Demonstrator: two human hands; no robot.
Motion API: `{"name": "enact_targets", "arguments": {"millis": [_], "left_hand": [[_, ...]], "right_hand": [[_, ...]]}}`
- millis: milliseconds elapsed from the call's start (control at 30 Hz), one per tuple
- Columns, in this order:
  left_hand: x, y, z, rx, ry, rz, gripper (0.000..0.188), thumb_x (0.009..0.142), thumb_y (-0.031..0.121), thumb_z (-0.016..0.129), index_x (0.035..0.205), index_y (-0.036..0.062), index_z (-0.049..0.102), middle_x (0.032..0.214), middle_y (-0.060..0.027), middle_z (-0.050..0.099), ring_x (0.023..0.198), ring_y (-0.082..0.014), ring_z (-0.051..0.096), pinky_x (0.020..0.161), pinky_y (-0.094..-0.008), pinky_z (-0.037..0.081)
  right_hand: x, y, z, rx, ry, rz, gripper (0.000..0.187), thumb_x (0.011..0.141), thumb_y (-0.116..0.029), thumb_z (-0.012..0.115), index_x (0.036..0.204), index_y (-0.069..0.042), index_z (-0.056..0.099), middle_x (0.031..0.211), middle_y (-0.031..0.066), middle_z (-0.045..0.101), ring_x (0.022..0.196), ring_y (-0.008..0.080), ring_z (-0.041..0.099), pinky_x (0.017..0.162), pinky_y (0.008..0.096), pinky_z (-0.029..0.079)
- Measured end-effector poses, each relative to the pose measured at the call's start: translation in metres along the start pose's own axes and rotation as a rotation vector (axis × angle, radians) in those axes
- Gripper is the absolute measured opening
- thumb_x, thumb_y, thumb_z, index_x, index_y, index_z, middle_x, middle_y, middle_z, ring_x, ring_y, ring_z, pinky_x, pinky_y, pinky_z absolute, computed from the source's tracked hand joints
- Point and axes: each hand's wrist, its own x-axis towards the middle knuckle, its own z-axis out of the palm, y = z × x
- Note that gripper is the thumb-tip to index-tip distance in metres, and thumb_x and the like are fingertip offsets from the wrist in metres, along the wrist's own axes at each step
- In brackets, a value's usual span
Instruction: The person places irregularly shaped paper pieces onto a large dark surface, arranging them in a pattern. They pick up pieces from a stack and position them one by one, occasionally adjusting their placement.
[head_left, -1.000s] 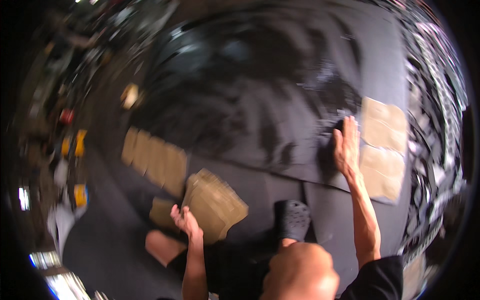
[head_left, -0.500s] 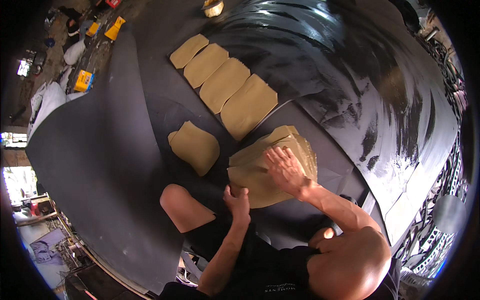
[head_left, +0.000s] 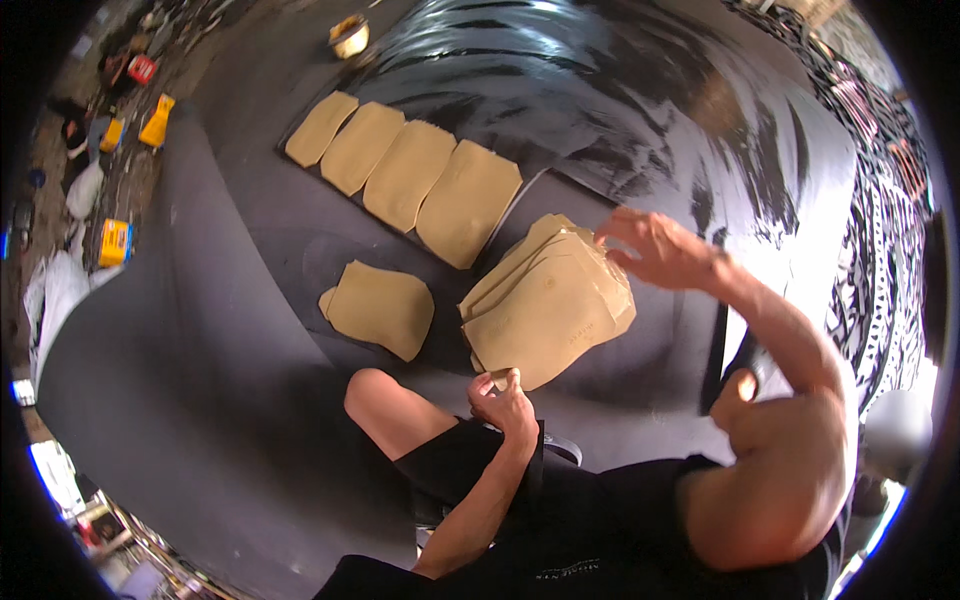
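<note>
A fanned stack of thin tan cut pieces (head_left: 550, 320), with rounded ends and notched edges, lies in front of me. My left hand (head_left: 505, 405) is at the stack's near corner, thumb and fingers closed on the edge of a tan piece. My right hand (head_left: 660, 248) is over the stack's far right edge, its fingers slightly bent and apart, with nothing seen in them. To the left lies a smaller pile of tan pieces (head_left: 380, 310), one edge jutting out beneath the top one. Farther off, several tan pieces (head_left: 468, 205) lie side by side in a slanting row.
A large dark sheet (head_left: 270, 400) covers the work surface and curves up at the left. Shiny wet-looking smears mark the dark surface (head_left: 640, 100) at the far right. A small tub (head_left: 349, 38) stands at the back. Yellow boxes (head_left: 115, 243) and patterned scraps (head_left: 890, 250) lie beyond the edges.
My right hand has lifted off the top of the stack and moved right, past its edge. My left hand stays at the near corner. The view has shifted and turned slightly.
</note>
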Motion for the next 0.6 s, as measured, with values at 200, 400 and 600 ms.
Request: {"name": "enact_targets", "arguments": {"millis": [200, 400, 600], "left_hand": [[-0.020, 0.042, 0.001, -0.236, -0.021, 0.150, 0.031, 0.093, 0.002, 0.070, 0.120, 0.0012, 0.056, 0.096, -0.0117, 0.063, 0.100, -0.0254, 0.064, 0.089, -0.0404, 0.052], [-0.153, 0.170, 0.026, 0.090, -0.101, 1.297, 0.024, 0.088, -0.004, 0.070, 0.111, -0.0001, 0.074, 0.102, -0.0133, 0.066, 0.097, -0.0320, 0.066, 0.088, -0.0439, 0.055], [-0.241, 0.304, 0.118, -0.304, -0.204, 1.236, 0.081, 0.099, 0.014, 0.080, 0.166, 0.0009, 0.036, 0.148, -0.0179, 0.056, 0.139, -0.0324, 0.055, 0.121, -0.0487, 0.040]], "right_hand": [[-0.009, 0.025, -0.061, -0.307, 0.112, -0.220, 0.032, 0.105, -0.020, 0.063, 0.135, -0.009, 0.068, 0.133, 0.0147, 0.070, 0.124, 0.0346, 0.070, 0.106, 0.0492, 0.056], [-0.062, -0.007, -0.073, -0.485, 0.399, -0.821, 0.022, 0.098, -0.019, 0.064, 0.119, -0.015, 0.067, 0.119, 0.0100, 0.072, 0.101, 0.0257, 0.074, 0.090, 0.0436, 0.060], [-0.250, 0.115, -0.195, 0.317, 0.678, -0.249, 0.049, 0.101, -0.011, 0.073, 0.147, -0.003, 0.058, 0.127, 0.0241, 0.069, 0.110, 0.0450, 0.071, 0.090, 0.0478, 0.061]]}}
